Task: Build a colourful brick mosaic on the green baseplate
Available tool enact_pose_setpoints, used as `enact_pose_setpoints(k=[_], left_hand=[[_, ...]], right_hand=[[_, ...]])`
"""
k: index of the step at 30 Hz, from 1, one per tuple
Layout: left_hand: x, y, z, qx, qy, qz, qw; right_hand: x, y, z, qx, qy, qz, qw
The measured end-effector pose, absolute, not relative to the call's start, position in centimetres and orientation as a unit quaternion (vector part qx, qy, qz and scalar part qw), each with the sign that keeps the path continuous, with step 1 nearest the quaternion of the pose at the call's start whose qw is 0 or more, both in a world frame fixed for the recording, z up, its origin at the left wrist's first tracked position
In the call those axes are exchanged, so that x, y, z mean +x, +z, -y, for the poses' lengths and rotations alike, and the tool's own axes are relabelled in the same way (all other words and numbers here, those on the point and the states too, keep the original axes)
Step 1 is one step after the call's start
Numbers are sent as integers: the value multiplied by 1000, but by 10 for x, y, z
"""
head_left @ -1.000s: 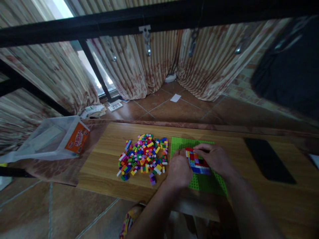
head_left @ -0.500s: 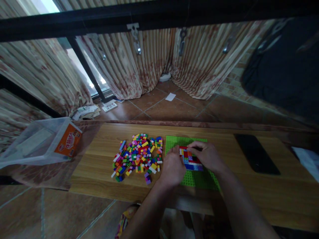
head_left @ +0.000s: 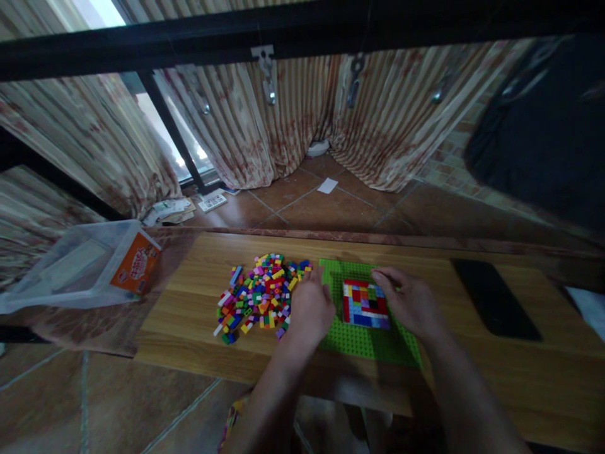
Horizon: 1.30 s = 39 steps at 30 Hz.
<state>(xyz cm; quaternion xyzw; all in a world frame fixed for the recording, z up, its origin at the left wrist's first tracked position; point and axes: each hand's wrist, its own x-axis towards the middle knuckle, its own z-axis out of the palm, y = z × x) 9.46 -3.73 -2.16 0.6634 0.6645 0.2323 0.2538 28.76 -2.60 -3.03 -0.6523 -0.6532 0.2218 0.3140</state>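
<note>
One brick square (head_left: 360, 306) lies between left hand (head_left: 312, 308) and right hand (head_left: 410, 302).

- Around me was what looked like a home.
- Long patterned curtains (head_left: 241, 132) hung by a bright window (head_left: 161, 129).
- A brown tiled floor (head_left: 132, 391) spread beneath them.
- Toy bricks (head_left: 265, 293) lay heaped on a wooden table (head_left: 184, 315).

The head camera looks forward-down over the table (head_left: 182, 309).

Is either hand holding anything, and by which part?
Cannot be told for either: left hand by the loose bricks, right hand at the brick panel, grips unclear.
</note>
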Motion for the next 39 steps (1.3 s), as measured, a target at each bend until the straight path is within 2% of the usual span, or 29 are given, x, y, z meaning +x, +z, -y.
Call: enact_pose_setpoints(k=[7,24,27,31,33,39], left_hand=[[45,-16,20,619,182,-752,138],[47,-24,26,663,64,-744,56],[44,-24,25,665,74,-741,46],[44,-21,26,671,146,-726,24],[49,-21,28,683,183,-706,41],[82,-24,36,707,230,-639,197]], right_hand=[[286,-31,26,-653,196,664,307],[285,-31,26,-651,191,675,289],[286,-29,26,-649,178,677,298],[286,-27,26,-651,166,675,305],[286,-27,26,-651,166,670,315],[282,-26,27,-615,187,679,355]])
